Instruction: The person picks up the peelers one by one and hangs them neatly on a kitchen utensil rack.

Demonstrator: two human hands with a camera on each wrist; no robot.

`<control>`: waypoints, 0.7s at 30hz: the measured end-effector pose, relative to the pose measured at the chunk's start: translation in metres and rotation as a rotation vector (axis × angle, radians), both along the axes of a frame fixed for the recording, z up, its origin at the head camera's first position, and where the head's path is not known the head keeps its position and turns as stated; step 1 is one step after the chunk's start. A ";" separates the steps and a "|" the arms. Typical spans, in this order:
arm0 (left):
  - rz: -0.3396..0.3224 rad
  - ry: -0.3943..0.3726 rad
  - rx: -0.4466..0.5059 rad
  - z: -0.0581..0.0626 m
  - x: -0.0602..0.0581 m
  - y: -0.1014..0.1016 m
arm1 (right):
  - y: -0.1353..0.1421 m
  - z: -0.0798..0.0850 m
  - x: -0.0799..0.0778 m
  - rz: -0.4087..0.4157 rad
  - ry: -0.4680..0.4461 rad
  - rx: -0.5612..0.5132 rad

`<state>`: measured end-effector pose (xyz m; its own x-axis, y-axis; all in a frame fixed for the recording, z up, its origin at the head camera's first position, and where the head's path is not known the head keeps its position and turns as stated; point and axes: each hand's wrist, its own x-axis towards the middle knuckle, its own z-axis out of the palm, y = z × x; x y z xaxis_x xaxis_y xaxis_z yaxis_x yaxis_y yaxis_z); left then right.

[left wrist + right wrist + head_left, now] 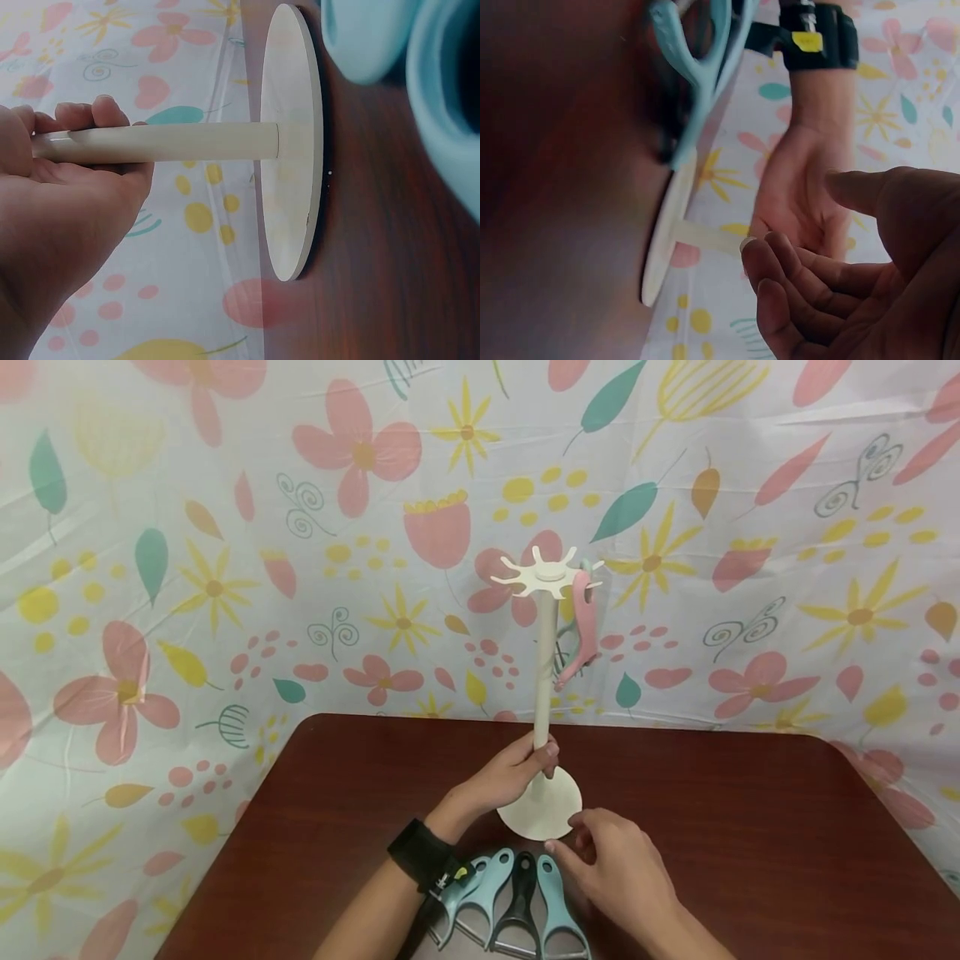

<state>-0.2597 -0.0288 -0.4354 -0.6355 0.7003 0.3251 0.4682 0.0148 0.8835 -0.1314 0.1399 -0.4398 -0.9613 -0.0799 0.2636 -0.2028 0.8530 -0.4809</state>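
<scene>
A cream hanging stand with a round base [528, 817] stands upright on the table. My left hand [508, 774] grips its pole [545, 668] low down, just above the base. From the hooked top [547, 573] hangs a pink peeler [586, 622], with a sliver of something blue-green behind it. My right hand [618, 867] holds nothing; its fingers are loosely bent and its thumb points toward the base. Just left of it lie a light blue peeler [551, 883] and a black peeler [524, 878]. Another light blue peeler [495, 877] lies beside them, partly overlapping one more.
The peelers rest on a grey surface [444, 948] at the near side of the dark brown table [750, 827]. A flowered cloth [360, 568] hangs behind the table. My left wrist wears a black band [422, 855] close above the peelers.
</scene>
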 end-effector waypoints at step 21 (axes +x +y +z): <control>-0.013 -0.012 0.004 -0.001 -0.003 0.000 | -0.009 -0.024 0.013 0.126 -0.322 0.106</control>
